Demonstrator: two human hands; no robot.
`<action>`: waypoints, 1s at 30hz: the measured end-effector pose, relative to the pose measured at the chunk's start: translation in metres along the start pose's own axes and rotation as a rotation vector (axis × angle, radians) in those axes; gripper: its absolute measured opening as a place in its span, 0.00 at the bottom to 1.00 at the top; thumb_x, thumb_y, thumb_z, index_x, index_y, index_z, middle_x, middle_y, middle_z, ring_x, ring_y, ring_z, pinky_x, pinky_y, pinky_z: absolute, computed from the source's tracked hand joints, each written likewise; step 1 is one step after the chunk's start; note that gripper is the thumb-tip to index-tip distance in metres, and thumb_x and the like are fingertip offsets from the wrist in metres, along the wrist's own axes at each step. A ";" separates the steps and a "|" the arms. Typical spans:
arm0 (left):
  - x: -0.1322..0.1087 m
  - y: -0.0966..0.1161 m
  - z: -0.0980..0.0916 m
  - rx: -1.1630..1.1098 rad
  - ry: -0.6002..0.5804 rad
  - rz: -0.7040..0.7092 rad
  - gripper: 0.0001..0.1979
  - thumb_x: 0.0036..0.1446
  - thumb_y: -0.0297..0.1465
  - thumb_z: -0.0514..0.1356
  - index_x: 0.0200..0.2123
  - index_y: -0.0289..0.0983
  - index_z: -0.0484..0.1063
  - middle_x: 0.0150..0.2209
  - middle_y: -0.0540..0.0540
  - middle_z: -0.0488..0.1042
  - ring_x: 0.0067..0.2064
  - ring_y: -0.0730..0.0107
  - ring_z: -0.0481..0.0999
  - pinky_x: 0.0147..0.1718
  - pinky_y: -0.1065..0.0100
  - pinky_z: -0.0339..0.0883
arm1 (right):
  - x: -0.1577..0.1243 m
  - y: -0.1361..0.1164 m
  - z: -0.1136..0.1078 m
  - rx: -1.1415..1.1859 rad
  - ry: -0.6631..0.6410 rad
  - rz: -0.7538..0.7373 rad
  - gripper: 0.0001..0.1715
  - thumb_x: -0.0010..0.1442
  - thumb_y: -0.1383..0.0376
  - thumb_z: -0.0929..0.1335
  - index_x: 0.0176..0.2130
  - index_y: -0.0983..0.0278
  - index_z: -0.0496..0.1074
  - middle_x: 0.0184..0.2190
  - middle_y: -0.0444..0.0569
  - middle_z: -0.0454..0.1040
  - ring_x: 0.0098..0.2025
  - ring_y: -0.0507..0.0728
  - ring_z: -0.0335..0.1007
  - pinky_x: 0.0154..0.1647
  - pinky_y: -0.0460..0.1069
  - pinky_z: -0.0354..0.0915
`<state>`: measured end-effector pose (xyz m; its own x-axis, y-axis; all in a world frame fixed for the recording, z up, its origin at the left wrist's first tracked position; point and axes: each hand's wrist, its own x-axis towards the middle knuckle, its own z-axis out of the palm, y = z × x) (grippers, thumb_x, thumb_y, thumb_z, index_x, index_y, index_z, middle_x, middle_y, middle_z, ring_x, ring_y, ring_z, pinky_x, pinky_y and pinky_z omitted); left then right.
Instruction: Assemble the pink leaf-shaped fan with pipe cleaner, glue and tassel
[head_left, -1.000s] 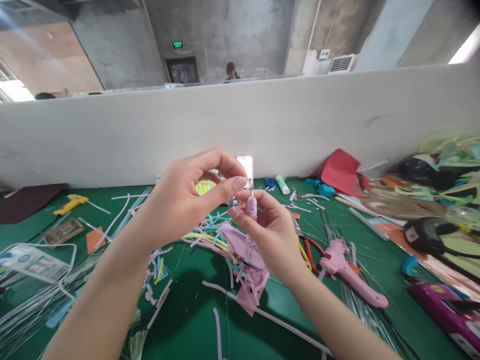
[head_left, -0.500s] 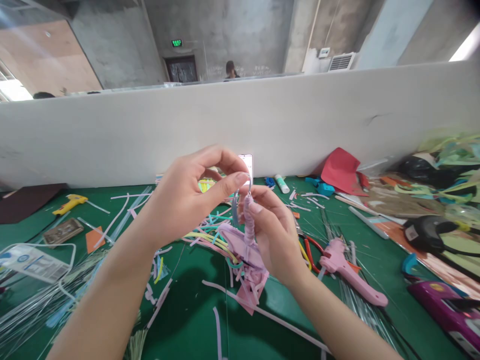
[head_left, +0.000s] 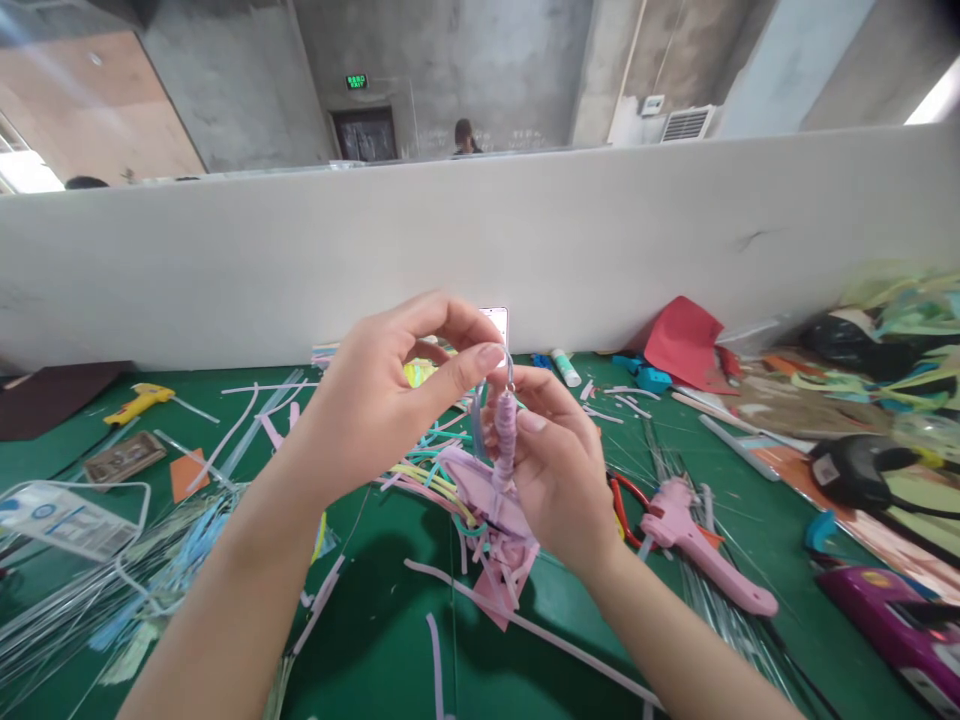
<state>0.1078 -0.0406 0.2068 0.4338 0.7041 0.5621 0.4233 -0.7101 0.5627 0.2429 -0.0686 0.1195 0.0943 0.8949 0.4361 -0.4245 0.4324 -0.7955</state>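
My left hand (head_left: 397,395) pinches a thin blue-grey strip (head_left: 477,420) between thumb and fingertips. The strip loops over at the top, and its other end hangs below the fingers. Close beside it, my right hand (head_left: 566,460) holds a light purple wrapped stem (head_left: 506,430) upright between thumb and fingers. A small metallic ring (head_left: 511,387) shows at the stem's tip, where the strip meets it. Behind the stem lies a light purple oval piece (head_left: 476,480) on the table; whether the two are joined, I cannot tell.
Coloured fuzzy strips (head_left: 424,480) lie scattered over the green table (head_left: 360,620). A pink glue gun (head_left: 697,545) and red-handled pliers (head_left: 628,497) are to the right. A yellow glue gun (head_left: 142,402) lies left. A phone (head_left: 496,320) leans against the white partition (head_left: 225,270).
Both hands have shifted slightly right with the stem and strip. More of the ring at the stem's tip shows now. The grips look the same.
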 end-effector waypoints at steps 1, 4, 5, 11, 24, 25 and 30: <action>-0.001 0.000 0.000 -0.005 0.006 0.000 0.09 0.60 0.37 0.58 0.35 0.39 0.74 0.33 0.49 0.77 0.38 0.67 0.76 0.35 0.70 0.71 | 0.000 0.000 0.000 0.011 0.001 0.003 0.08 0.58 0.61 0.67 0.40 0.57 0.72 0.34 0.44 0.66 0.30 0.50 0.61 0.30 0.47 0.62; -0.004 -0.001 0.003 -0.030 0.023 -0.001 0.08 0.60 0.37 0.58 0.35 0.39 0.74 0.34 0.49 0.78 0.36 0.69 0.76 0.35 0.70 0.71 | 0.001 -0.002 0.003 0.026 0.026 0.016 0.08 0.60 0.59 0.66 0.38 0.57 0.72 0.31 0.44 0.65 0.28 0.50 0.60 0.29 0.47 0.61; -0.006 -0.002 0.004 -0.042 0.033 -0.004 0.08 0.60 0.37 0.58 0.35 0.39 0.74 0.34 0.49 0.78 0.36 0.69 0.76 0.35 0.70 0.71 | 0.001 -0.003 0.004 0.025 0.036 0.017 0.08 0.60 0.58 0.65 0.38 0.57 0.72 0.31 0.43 0.65 0.28 0.50 0.59 0.28 0.47 0.61; -0.012 -0.008 0.010 -0.096 0.057 -0.004 0.08 0.60 0.37 0.58 0.36 0.40 0.73 0.35 0.49 0.78 0.35 0.70 0.76 0.35 0.69 0.71 | 0.003 -0.003 0.007 0.017 0.068 0.010 0.07 0.61 0.59 0.66 0.36 0.56 0.73 0.29 0.43 0.66 0.27 0.50 0.59 0.28 0.46 0.61; -0.018 -0.009 0.012 -0.153 0.127 -0.034 0.06 0.59 0.36 0.60 0.36 0.40 0.72 0.33 0.51 0.77 0.33 0.72 0.76 0.29 0.73 0.70 | 0.002 0.004 0.006 -0.033 0.101 -0.061 0.05 0.60 0.59 0.69 0.36 0.56 0.74 0.32 0.43 0.70 0.27 0.48 0.60 0.27 0.45 0.61; -0.019 -0.010 0.013 -0.159 0.153 -0.022 0.06 0.59 0.36 0.60 0.35 0.40 0.73 0.32 0.51 0.77 0.32 0.73 0.76 0.28 0.73 0.70 | 0.002 0.005 0.005 -0.032 0.103 -0.067 0.05 0.59 0.59 0.69 0.36 0.56 0.74 0.32 0.43 0.70 0.27 0.47 0.60 0.27 0.44 0.61; -0.019 -0.015 0.017 -0.168 0.188 0.018 0.04 0.58 0.34 0.61 0.34 0.40 0.73 0.31 0.52 0.77 0.31 0.74 0.76 0.29 0.73 0.70 | 0.003 0.007 0.005 0.009 0.102 -0.067 0.03 0.57 0.61 0.71 0.35 0.55 0.75 0.32 0.41 0.71 0.28 0.47 0.61 0.27 0.42 0.61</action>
<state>0.1069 -0.0436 0.1777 0.2778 0.6911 0.6672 0.2714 -0.7227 0.6356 0.2362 -0.0638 0.1172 0.2133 0.8710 0.4426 -0.4219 0.4907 -0.7623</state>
